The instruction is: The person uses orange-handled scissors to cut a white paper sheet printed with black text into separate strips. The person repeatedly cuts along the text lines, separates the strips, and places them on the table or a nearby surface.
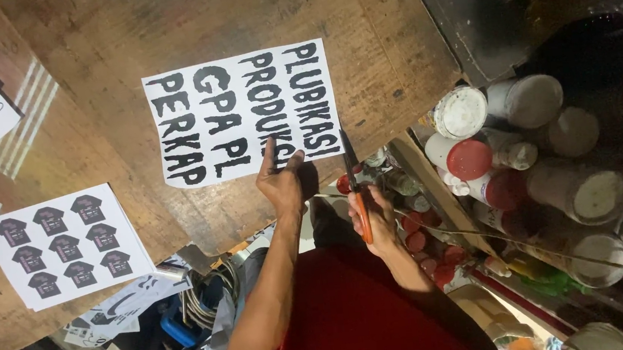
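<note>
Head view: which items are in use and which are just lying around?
In use:
- left hand pressing on the lettered white sheet
- right hand holding orange-handled scissors, blades at the sheet's edge

Lying about:
- sheet of printed black T-shirts
- paint cans beside the wooden table
- paper scraps

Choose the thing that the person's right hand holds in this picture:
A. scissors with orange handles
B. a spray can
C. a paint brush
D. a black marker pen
A: the right hand grips the orange-handled scissors, blades pointing at the lettered white sheet that the left hand presses onto the wooden table.
</note>
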